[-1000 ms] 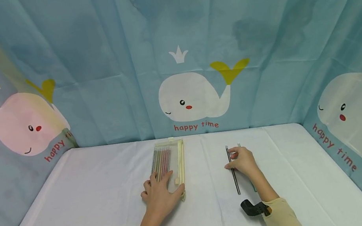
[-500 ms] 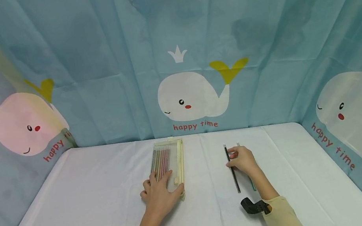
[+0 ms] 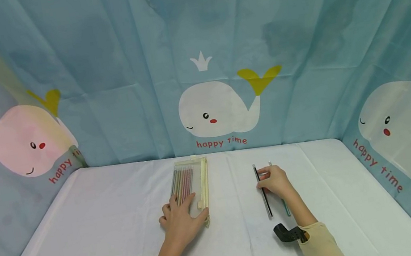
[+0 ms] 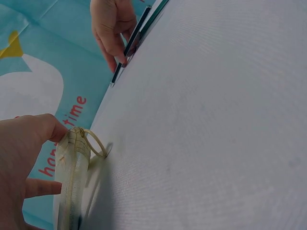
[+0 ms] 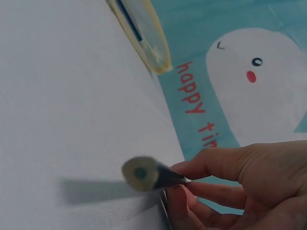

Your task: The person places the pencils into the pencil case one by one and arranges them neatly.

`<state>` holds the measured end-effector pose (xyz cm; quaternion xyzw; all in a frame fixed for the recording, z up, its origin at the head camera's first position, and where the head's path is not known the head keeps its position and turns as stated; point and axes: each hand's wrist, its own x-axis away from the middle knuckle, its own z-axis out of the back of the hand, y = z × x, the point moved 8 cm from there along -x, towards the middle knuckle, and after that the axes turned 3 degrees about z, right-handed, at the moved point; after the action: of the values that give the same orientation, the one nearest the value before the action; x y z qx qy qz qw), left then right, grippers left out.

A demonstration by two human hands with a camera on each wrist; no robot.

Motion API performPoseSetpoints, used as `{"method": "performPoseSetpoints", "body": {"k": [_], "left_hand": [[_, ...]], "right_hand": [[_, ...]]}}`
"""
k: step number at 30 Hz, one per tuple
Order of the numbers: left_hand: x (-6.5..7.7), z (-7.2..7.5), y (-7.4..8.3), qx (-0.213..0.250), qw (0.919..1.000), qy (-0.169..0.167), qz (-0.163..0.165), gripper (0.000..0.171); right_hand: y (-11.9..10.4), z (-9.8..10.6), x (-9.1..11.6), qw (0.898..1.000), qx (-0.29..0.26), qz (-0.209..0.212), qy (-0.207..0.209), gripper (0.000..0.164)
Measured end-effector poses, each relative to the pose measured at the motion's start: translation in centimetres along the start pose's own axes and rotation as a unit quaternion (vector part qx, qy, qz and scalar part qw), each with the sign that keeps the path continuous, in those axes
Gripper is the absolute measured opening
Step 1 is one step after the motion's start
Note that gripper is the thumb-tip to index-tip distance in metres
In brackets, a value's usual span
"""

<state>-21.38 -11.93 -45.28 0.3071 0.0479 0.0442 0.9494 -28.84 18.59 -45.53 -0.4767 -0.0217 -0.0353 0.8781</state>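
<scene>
In the head view, my left hand [image 3: 181, 225] rests with spread fingers on the lower part of a clear pencil pouch [image 3: 200, 174] with a pale yellow zip edge. Several coloured pencils [image 3: 183, 181] lie inside it. The left wrist view shows fingertips against the zip edge [image 4: 74, 187], beside its pull ring [image 4: 98, 146]. My right hand [image 3: 275, 181] pinches a black pencil [image 3: 264, 197] between thumb and fingers, near the tabletop. Its pale end with a dark core [image 5: 140, 173] faces the right wrist camera. A green pencil [image 3: 286, 208] lies partly hidden under that hand.
A white cloth [image 3: 87, 247] covers the table. Behind it and at both sides hangs a blue curtain [image 3: 125, 114] printed with whales. Black wrist mounts [image 3: 288, 234] stick out beside both forearms.
My right thumb and fingers have drawn together on the black pencil. Its far end has shifted slightly left. My left hand stays on the pouch.
</scene>
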Motion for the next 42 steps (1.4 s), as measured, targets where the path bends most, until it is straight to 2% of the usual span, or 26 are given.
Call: {"method": "performPoseSetpoints", "body": {"k": [24, 42], "left_hand": [[0.1, 0.2, 0.1, 0.009, 1.0, 0.001, -0.001, 0.066], [0.0, 0.2, 0.1, 0.007, 1.0, 0.0, 0.001, 0.066]], "right_hand": [[-0.8, -0.9, 0.2, 0.999, -0.039, -0.001, -0.028, 0.044], [-2.0, -1.9, 0.3, 0.996, -0.082, 0.02, -0.039, 0.047]]}}
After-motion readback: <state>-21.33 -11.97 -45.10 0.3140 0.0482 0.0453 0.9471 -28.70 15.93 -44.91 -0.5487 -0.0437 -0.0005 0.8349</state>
